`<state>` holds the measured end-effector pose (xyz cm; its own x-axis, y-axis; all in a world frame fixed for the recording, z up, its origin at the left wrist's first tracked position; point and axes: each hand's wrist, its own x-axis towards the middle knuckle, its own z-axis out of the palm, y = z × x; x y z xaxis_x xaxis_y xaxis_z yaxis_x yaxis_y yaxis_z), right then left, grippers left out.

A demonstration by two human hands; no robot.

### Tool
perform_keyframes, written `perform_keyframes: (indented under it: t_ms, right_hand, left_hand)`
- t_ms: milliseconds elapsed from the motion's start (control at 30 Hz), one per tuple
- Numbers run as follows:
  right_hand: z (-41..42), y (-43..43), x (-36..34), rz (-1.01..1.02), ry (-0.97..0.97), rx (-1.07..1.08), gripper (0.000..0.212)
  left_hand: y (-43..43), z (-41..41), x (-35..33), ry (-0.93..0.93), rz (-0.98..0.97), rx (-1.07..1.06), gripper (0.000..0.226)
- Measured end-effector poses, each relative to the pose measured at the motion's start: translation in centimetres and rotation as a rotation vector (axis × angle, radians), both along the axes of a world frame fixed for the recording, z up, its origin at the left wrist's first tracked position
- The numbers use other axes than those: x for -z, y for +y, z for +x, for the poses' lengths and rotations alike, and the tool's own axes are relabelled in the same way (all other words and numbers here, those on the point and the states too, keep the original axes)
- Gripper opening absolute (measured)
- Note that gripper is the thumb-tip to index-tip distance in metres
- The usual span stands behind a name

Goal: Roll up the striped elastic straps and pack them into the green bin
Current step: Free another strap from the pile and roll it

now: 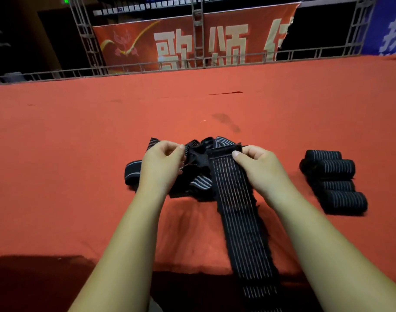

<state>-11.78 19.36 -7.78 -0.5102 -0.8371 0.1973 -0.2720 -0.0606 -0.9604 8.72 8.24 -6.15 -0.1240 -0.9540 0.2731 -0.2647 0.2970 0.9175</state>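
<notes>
The left hand [163, 158] and right hand [257, 163] are both over the middle of the bench [80, 154], each with its grip closed to a thumb-and-finger pinch. The right grip has the far end of a long strap [239, 217] by its right corner, at the dark band across that end. The left grip pinches a striped edge at the top of the pile of loose straps [197, 181]; I cannot tell whether that edge belongs to the same strap. From the hands the strap runs back to the near edge of the bench and hangs over it, out of view. Four rolled straps [332, 181] lie together toward the right side, well apart from the pile. The green bin is not in view.

The roll looks to be just at its start, and most of the risk sits here:
- If the two corners are not level on the first turn, the roll will likely wind crooked and push out sideways.
- The hanging tail pulls on the end, so a light pinch may let it slip.
- The end touches the pile, and the dark band, if it is a fastener, could catch a loose strap and drag it along.
- Elastic wound slack may spring open when released.
</notes>
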Motion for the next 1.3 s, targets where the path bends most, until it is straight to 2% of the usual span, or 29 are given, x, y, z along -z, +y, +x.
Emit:
perform_keyframes:
  t_ms: [67,267,400,600,667,800,933,1033,1133,1200,1300]
  right_hand:
    - [-0.5,-0.9,0.5,0.012,0.041,0.003,0.026]
    - [-1.2,-2.6,1.9,0.015,0.053,-0.005,0.019]
    - [-1.2,-3.4,2.0,0.052,0.144,-0.013,0.021]
    - [-1.1,-3.7,1.9,0.071,0.172,-0.031,0.019]
    - [-1.2,-3.7,2.0,0.069,0.179,-0.038,0.019]
    - [-1.1,-3.5,2.0,0.051,0.179,-0.041,0.018]
    - [-0.8,-3.1,1.6,0.024,0.161,-0.05,0.018]
    - [-0.5,-2.6,1.3,-0.018,0.124,-0.06,0.016]
    - [-0.3,-2.0,0.8,-0.078,0.072,-0.075,0.014]
    - [-0.3,-1.7,0.3,-0.125,0.0,-0.107,0.012]
    - [-0.1,-1.4,-0.5,-0.206,-0.038,-0.162,0.011]
  left_hand:
    - [-1.8,0.2,0.0,-0.103,-0.076,-0.075,0.007]
    - [-4.6,-1.0,1.5,-0.429,-0.203,-0.004,0.014]
    - [-6.2,-1.6,2.6,-0.445,-0.181,-0.034,0.01]
    - [-8.3,-1.9,3.9,-0.522,-0.079,-0.094,0.026]
    - [-8.6,-2.0,4.3,-0.532,-0.065,-0.139,0.018]
    - [-8.6,-1.8,3.9,-0.372,-0.072,-0.147,0.016]
    - [-7.5,-1.6,2.0,0.058,-0.103,-0.04,0.017]
    - [-6.4,-1.6,0.7,0.385,-0.046,0.112,0.017]
    - [-4.9,-2.0,-0.8,0.61,0.041,0.265,0.018]
    - [-4.0,-2.4,-1.7,0.67,0.084,0.331,0.017]
    - [-2.4,-3.0,-2.6,0.645,0.099,0.404,0.019]
